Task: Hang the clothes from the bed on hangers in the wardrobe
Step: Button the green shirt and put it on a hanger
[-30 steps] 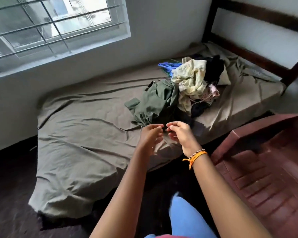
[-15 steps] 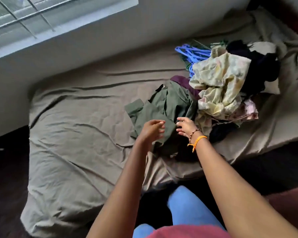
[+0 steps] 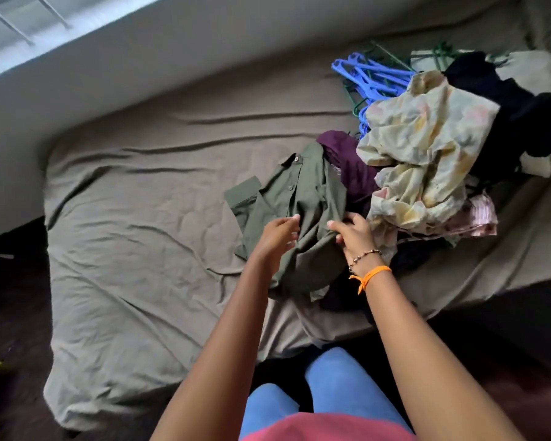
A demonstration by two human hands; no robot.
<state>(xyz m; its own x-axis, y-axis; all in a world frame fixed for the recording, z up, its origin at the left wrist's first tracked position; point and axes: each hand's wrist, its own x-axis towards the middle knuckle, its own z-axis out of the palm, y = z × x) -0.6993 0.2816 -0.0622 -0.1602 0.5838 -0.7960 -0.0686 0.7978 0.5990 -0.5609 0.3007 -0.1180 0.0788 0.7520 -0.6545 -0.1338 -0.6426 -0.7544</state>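
Observation:
A crumpled olive-green shirt (image 3: 303, 198) lies on the bed (image 3: 134, 218) at the near edge of a clothes pile. My left hand (image 3: 277, 237) rests on its left part with fingers lightly bent. My right hand (image 3: 353, 232) pinches a fold of the shirt beside it. Behind the shirt lie a purple garment (image 3: 347, 160), a pale yellow patterned garment (image 3: 427, 138), a black garment (image 3: 506, 97) and a pink striped one (image 3: 477, 218). Blue hangers (image 3: 369, 78) and green hangers (image 3: 439, 50) lie behind the pile. No wardrobe is in view.
The grey-brown sheet covers the bed, with open sheet to the left of the pile. A white wall (image 3: 172, 65) and a window (image 3: 19, 17) run along the far side. Dark floor (image 3: 10, 297) surrounds the bed's foot and near edge.
Both hands reached forward from above the bed edge onto the green shirt; the right hand now pinches it. The camera moved closer and tilted down, so the headboard and the red chair left the view.

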